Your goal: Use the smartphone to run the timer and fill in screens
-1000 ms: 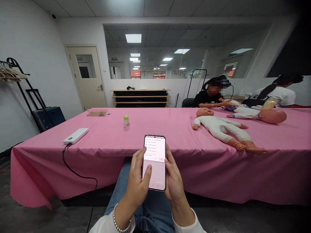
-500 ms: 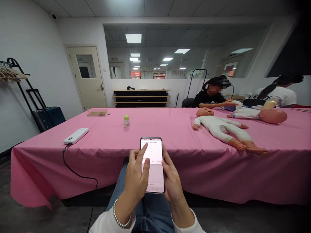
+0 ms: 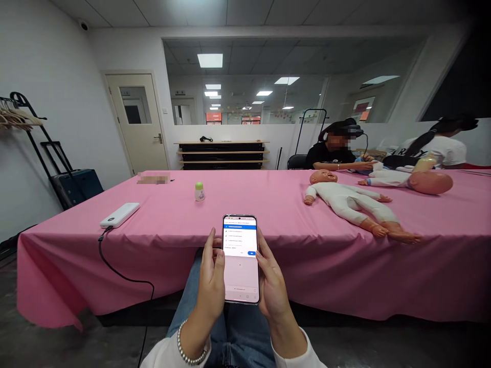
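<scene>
I hold a smartphone [image 3: 240, 260] upright over my lap, in front of the pink-clothed table [image 3: 268, 214]. My left hand [image 3: 211, 286] wraps its left edge, with the thumb resting at the screen's side. My right hand [image 3: 273, 286] grips the right edge, fingers curled behind it. The screen shows a list with a blue bar at its top. A beaded bracelet [image 3: 187, 347] sits on my left wrist.
On the table lie a white power bank [image 3: 120, 214] with a black cable hanging off the edge, a small green-capped bottle [image 3: 199, 191] and a baby doll in white [image 3: 353, 202]. Two people sit at the far right with another doll [image 3: 410, 180]. A clothes rack and suitcase stand left.
My left thumb has come off the screen and moved back to the phone's left edge. The screen now shows a blue bar and button. The phone shifted slightly left.
</scene>
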Tool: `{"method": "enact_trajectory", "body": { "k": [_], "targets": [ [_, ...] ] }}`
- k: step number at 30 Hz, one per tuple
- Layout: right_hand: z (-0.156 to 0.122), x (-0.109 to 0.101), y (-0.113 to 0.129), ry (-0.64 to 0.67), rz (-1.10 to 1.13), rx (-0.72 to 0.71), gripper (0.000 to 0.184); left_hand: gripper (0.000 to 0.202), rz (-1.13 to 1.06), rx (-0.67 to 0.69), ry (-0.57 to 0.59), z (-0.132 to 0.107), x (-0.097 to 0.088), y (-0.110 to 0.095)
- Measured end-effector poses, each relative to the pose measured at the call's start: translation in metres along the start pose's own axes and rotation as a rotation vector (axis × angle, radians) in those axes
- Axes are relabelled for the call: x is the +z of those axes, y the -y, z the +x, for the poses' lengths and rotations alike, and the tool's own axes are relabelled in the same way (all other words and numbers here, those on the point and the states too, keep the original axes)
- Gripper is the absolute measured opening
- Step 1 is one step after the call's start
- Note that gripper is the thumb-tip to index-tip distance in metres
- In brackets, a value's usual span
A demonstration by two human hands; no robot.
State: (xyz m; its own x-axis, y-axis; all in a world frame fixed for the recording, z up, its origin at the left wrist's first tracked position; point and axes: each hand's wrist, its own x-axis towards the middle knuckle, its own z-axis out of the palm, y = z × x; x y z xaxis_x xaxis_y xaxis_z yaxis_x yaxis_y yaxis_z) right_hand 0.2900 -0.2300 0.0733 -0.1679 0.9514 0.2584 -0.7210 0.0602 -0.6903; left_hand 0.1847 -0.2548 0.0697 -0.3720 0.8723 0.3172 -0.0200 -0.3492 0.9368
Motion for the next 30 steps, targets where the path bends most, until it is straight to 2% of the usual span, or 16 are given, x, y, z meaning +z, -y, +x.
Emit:
{"method": "enact_trajectory", "body": {
  "k": [4, 10, 21, 26, 30],
  "targets": [
    [0.0007, -0.0029, -0.0035, -0.020, -0.015, 0.025, 0.057, 0.059, -0.089, -0.055, 0.012, 0.0003, -0.0008, 0.0007],
    [0.0016, -0.0044, -0.0043, -0.047, -0.031, 0.016, 0.067, 0.057, -0.080, -0.071, 0.032, -0.0009, -0.0003, -0.0014],
    [0.0022, -0.0024, -0.0021, -0.072, -0.003, -0.051, 0.042, 0.057, -0.200, -0.119, 0.034, -0.0028, -0.0013, 0.0038],
    [0.0016, -0.0024, -0.0023, -0.001, 0.046, -0.045, 0.042, 0.054, -0.385, -0.126, 0.075, -0.0047, -0.0005, 0.0072],
    [0.0000, -0.0017, -0.0012, -0.008, 0.054, -0.048, 0.042, 0.052, -0.482, -0.158, 0.101, -0.0064, 0.0004, 0.0029]
  ]
}}
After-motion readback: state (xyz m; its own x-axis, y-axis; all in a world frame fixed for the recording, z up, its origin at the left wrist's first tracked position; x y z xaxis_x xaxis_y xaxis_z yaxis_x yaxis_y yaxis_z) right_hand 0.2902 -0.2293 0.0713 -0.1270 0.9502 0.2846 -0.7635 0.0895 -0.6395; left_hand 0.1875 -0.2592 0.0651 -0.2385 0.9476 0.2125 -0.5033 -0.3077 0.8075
